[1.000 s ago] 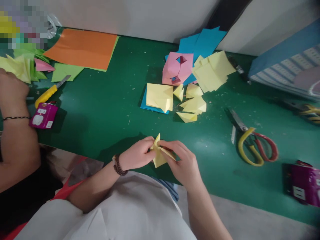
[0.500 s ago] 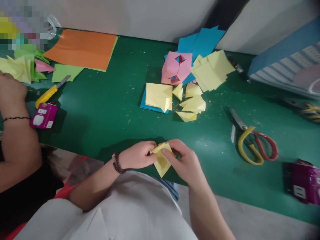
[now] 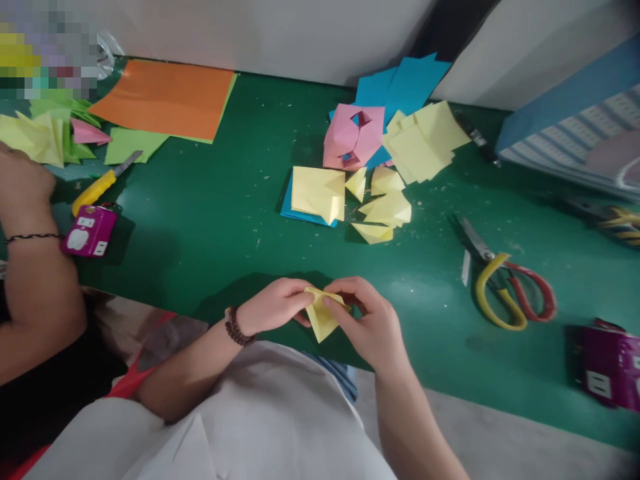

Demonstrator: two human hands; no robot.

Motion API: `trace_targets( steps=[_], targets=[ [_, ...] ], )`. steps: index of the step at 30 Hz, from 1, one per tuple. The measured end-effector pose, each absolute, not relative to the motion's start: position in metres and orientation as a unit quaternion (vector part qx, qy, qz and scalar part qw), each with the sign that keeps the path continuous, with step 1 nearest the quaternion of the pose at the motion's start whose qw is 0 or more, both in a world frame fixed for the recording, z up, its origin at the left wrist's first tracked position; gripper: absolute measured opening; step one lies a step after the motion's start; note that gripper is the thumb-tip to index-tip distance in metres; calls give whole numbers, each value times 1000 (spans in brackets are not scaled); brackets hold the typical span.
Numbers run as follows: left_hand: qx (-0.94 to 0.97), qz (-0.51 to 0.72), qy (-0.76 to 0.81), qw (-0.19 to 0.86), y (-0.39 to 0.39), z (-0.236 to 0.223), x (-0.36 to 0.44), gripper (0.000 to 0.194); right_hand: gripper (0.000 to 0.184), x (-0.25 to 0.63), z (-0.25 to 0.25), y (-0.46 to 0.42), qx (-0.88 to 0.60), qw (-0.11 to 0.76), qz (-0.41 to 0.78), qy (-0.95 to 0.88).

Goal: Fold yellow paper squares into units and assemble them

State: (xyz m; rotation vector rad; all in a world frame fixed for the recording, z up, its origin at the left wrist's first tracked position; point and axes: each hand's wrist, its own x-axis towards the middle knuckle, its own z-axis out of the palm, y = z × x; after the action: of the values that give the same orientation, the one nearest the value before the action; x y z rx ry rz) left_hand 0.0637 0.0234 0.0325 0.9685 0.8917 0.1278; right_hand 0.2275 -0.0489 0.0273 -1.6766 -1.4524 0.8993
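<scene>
Over the table's near edge, a partly folded piece of yellow paper point(image 3: 323, 321) is pinched between both hands. My left hand point(image 3: 274, 305) grips its left upper corner with thumb and fingers. On the other side, my right hand point(image 3: 369, 321) presses its thumb on the paper's face, fingers behind it. The fingertips behind the paper are hidden. Beyond the hands lie folded yellow paper pieces point(image 3: 387, 208) and a stack of yellow squares point(image 3: 316, 188) on blue paper. A pink folded paper model point(image 3: 353, 137) stands behind them.
Scissors point(image 3: 500, 287) and a purple box-shaped device point(image 3: 610, 363) lie to the right. Loose yellow sheets point(image 3: 423, 143) and blue sheets point(image 3: 400, 83) are at the back. At left are orange paper point(image 3: 165, 97), a yellow utility knife point(image 3: 97, 190) and another person's arm point(image 3: 37, 267).
The yellow paper has tilted and narrowed between my fingers, its lower point now higher. My left thumb has shifted up along its edge. The things on the table stay put.
</scene>
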Motion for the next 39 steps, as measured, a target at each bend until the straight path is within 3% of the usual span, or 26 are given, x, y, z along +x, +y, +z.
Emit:
trace_targets(
  steps=[9, 13, 19, 28, 39],
  targets=[
    [495, 88, 403, 765, 26, 35, 60, 21, 22, 238, 37, -53, -560, 345, 337, -674],
    [615, 84, 362, 695, 28, 38, 59, 24, 12, 236, 37, -52, -573, 336, 293, -687],
    [667, 113, 343, 652, 24, 36, 59, 18, 15, 230, 32, -50, -604, 324, 251, -684],
    [641, 151, 424, 622, 19, 33, 58, 20, 23, 231, 29, -49, -639, 305, 293, -643],
    [661, 162, 420, 601, 19, 31, 58, 16, 15, 234, 29, -49, -708, 291, 340, -546]
  ],
)
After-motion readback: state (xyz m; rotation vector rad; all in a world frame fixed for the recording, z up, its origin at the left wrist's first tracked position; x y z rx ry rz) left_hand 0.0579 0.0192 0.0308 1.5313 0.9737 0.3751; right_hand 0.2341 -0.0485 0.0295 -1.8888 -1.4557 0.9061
